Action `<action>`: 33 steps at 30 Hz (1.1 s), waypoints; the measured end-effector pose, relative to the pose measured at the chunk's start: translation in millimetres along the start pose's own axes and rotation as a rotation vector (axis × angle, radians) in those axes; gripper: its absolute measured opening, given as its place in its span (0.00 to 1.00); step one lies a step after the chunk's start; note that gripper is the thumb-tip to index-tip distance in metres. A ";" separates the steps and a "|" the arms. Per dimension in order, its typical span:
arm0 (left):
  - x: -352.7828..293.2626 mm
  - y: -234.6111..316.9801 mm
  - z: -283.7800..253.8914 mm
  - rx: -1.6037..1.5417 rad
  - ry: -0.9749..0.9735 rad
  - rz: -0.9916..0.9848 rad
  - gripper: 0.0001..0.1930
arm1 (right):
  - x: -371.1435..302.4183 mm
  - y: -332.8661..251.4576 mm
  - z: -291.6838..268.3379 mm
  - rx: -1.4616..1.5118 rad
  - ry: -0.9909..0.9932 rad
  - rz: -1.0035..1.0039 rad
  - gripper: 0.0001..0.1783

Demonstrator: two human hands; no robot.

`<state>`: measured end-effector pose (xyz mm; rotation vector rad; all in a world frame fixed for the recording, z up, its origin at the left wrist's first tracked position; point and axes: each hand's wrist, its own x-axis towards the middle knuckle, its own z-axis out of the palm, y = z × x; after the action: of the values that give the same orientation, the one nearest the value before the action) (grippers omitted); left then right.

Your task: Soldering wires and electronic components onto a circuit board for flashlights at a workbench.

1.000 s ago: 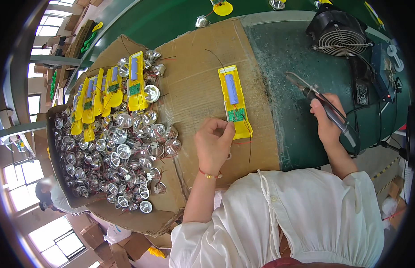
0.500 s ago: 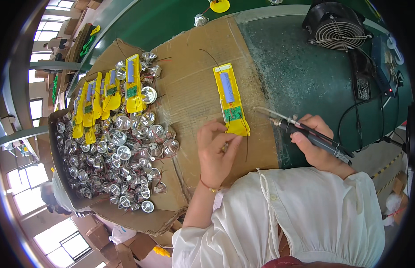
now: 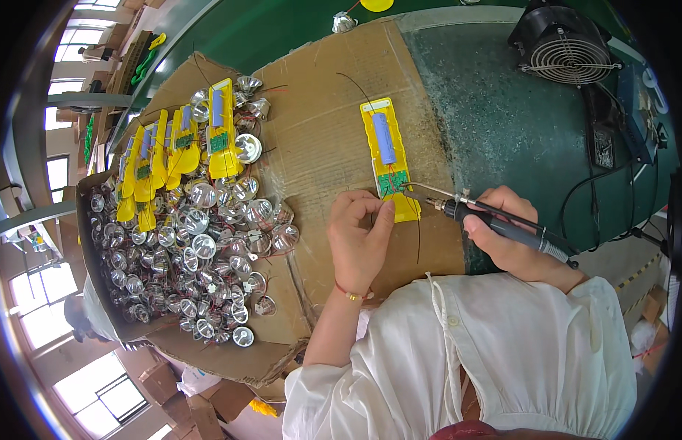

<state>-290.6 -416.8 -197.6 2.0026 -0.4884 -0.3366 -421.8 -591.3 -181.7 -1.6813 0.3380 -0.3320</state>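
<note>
Well, from my remote seat the head camera gives me a bright room, its windows (image 3: 40,304) down the left, with cartons (image 3: 161,381) standing below them; next in size comes the green table (image 3: 495,125), scuffed and speckled pale beside the cardboard sheet (image 3: 312,139); at the sheet's left an open carton (image 3: 216,359) is heaped with silvery reflectors (image 3: 202,246), a row of filled yellow casings (image 3: 224,165) lying across its far part; a black fan (image 3: 568,59) with a wire grille sits at the table's far right; the yellow casing being worked on (image 3: 400,150) lies lengthwise on the sheet near its right edge; it is a long, shallow open shell, white at the far end; my right hand (image 3: 511,253) is wrapped round a dark soldering iron (image 3: 532,238), whose thin curved tube reaches the board, though I cannot tell whether they touch; my left hand (image 3: 361,231) has thumb and forefinger drawn narrow at the casing's near left side, and I cannot tell whether they hold anything; inside the shell lies a lavender cylindrical cell (image 3: 383,138); nearer me is a small green circuit board (image 3: 391,183) with red wires; smallest, a thin dark wire (image 3: 419,246) trails past the near end.
</note>
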 end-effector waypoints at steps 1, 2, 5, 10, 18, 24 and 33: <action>0.2 2.0 0.5 -0.020 -0.001 -0.024 0.05 | 0.3 -0.5 1.2 -0.001 0.002 0.002 0.08; 0.6 3.0 1.1 -0.040 -0.003 -0.049 0.05 | 0.8 -1.5 4.1 0.093 0.049 0.085 0.08; 1.6 0.4 -1.6 0.014 0.013 0.034 0.05 | 0.2 -6.1 10.7 0.282 0.135 0.235 0.06; 5.1 4.5 -1.6 0.011 0.008 -0.001 0.06 | -6.8 -1.7 -4.9 0.149 0.155 0.111 0.09; 5.2 6.1 -2.9 0.009 0.020 -0.015 0.05 | -7.8 16.5 -9.0 0.194 0.228 0.080 0.09; 15.0 16.8 -20.3 0.116 -0.111 -0.102 0.06 | -3.2 27.4 -22.8 0.201 0.303 0.044 0.07; 220.5 39.1 -42.0 0.434 0.108 0.087 0.14 | 0.8 32.6 -21.2 0.242 0.315 0.096 0.08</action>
<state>-86.0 -505.1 -149.8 2.3941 -0.6177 -0.0680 -430.7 -615.1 -211.2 -1.3701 0.5862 -0.5467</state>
